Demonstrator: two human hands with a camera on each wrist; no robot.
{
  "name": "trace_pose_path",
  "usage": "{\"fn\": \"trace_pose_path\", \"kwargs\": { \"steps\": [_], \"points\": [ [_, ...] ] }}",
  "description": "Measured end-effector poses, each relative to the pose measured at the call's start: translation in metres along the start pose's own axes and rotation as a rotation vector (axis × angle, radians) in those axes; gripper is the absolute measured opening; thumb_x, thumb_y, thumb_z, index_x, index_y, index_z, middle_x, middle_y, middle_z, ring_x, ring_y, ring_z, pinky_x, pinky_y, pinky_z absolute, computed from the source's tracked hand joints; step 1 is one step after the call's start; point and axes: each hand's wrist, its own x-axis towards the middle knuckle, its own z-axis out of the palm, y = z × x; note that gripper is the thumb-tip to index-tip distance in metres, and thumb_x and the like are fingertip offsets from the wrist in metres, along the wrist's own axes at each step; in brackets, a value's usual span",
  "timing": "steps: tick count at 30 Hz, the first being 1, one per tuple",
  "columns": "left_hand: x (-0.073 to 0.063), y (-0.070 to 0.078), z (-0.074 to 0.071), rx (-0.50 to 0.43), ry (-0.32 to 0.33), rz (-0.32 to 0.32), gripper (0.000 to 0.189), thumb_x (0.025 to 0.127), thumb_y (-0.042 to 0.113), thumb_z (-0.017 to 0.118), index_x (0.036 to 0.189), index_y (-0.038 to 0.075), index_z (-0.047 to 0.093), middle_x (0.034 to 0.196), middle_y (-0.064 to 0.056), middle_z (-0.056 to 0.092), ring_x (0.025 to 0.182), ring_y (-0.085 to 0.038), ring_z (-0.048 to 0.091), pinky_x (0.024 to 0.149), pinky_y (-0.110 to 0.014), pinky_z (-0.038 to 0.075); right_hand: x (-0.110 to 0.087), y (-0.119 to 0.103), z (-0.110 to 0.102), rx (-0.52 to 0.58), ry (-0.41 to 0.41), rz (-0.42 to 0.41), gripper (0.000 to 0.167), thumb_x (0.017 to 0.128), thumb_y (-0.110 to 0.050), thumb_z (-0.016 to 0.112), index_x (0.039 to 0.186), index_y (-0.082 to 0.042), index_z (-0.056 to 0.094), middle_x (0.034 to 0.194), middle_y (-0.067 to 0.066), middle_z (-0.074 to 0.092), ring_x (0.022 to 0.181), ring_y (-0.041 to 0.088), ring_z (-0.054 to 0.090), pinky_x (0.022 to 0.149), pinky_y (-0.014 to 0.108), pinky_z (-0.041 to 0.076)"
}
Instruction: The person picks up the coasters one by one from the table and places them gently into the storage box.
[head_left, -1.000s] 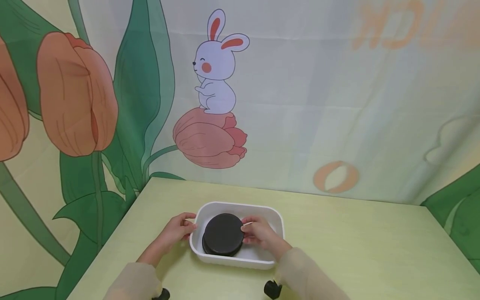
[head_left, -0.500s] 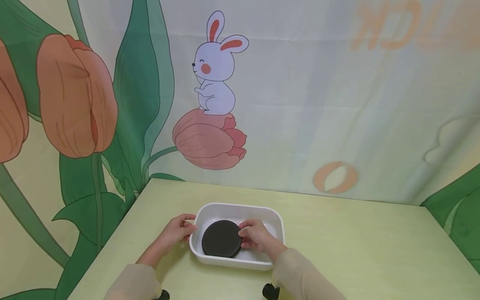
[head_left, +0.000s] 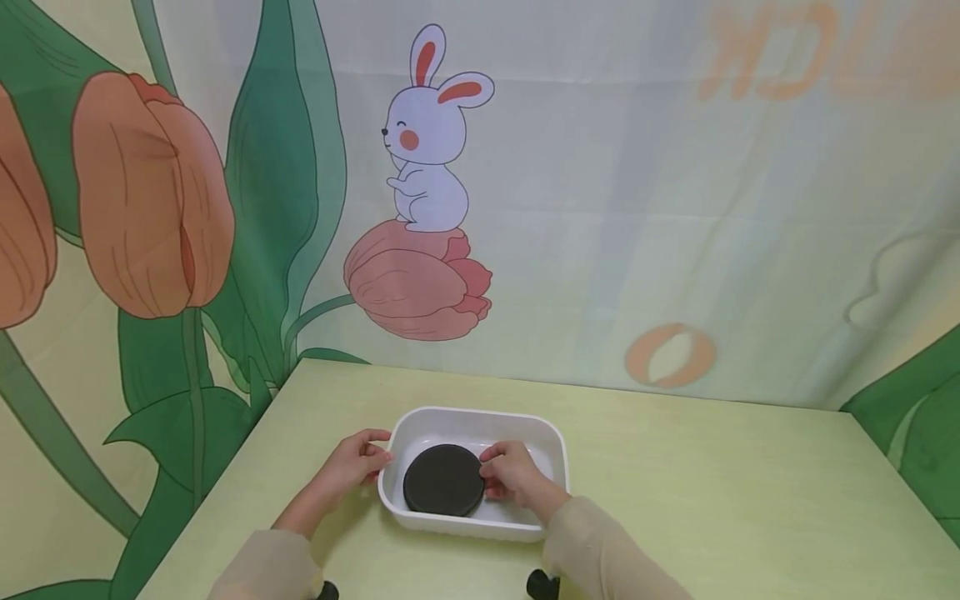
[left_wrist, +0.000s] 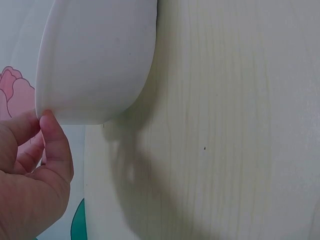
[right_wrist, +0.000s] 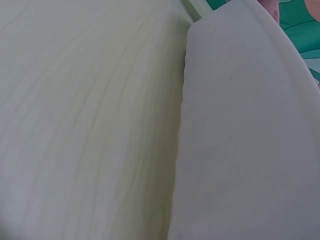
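Observation:
A white rectangular basin point(head_left: 517, 527) with rounded corners stands on the table. Inside it, towards the left, lies a flat round black disc point(head_left: 444, 481); whatever is beneath it is hidden. My left hand point(head_left: 351, 463) pinches the basin's left rim between thumb and fingers, which the left wrist view shows closely at the thumb and fingertips of that hand point(left_wrist: 37, 175). Reaching over the basin's near right side, my right hand point(head_left: 517, 477) holds the right edge of the disc with thumb and fingers. The right wrist view shows only the basin's outer wall point(right_wrist: 250, 125), not the hand.
The pale wood-grain table point(head_left: 712, 483) extends to the right of the basin. Behind it hangs a printed curtain point(head_left: 600, 208) with tulips and a rabbit. Black wrist-worn pieces point(head_left: 543, 584) show below the sleeves.
My right hand has lowered the black disc into the basin; the dark edge seen below it earlier is now covered. My left hand stays on the rim.

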Motion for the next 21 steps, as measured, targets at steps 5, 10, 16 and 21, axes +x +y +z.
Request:
{"fn": "trace_pose_path", "kwargs": {
  "steps": [5, 10, 16, 21],
  "points": [
    [0.001, -0.002, -0.002, 0.001, -0.003, 0.017, 0.034, 0.084, 0.003, 0.056, 0.117, -0.002, 0.047, 0.08, -0.008, 0.051, 0.063, -0.013, 0.047, 0.058, -0.026, 0.044, -0.001, -0.002, 0.0, -0.001, -0.006, -0.005, 0.022, 0.075, 0.008, 0.051, 0.097, 0.008, 0.051, 0.055, 0.001, 0.044, 0.043, 0.009, 0.042, 0.04, 0.02, 0.04],
    [0.001, -0.002, -0.004, -0.001, -0.002, 0.025, 0.034, 0.084, 0.002, 0.055, 0.117, -0.002, 0.048, 0.078, -0.007, 0.051, 0.061, -0.012, 0.047, 0.056, -0.025, 0.043, -0.006, -0.006, -0.001, -0.036, -0.023, -0.027, 0.024, 0.075, 0.008, 0.05, 0.098, 0.01, 0.053, 0.054, 0.002, 0.044, 0.041, 0.01, 0.042, 0.041, 0.02, 0.041],
    [-0.001, -0.001, -0.004, 0.011, 0.0, 0.03, 0.033, 0.084, 0.003, 0.055, 0.116, -0.003, 0.048, 0.078, -0.007, 0.05, 0.061, -0.012, 0.047, 0.057, -0.026, 0.043, -0.02, -0.023, -0.016, -0.157, -0.107, -0.052, 0.023, 0.077, 0.004, 0.053, 0.1, 0.008, 0.054, 0.062, 0.002, 0.049, 0.051, 0.011, 0.048, 0.046, 0.022, 0.044],
    [-0.003, 0.001, -0.005, 0.033, 0.004, 0.043, 0.034, 0.085, 0.004, 0.055, 0.116, -0.004, 0.047, 0.076, -0.006, 0.05, 0.061, -0.012, 0.047, 0.057, -0.025, 0.043, -0.039, -0.046, -0.04, -0.255, -0.24, -0.061, 0.02, 0.081, -0.001, 0.054, 0.1, 0.006, 0.054, 0.071, 0.003, 0.049, 0.06, 0.015, 0.052, 0.051, 0.024, 0.047]
  ]
}}
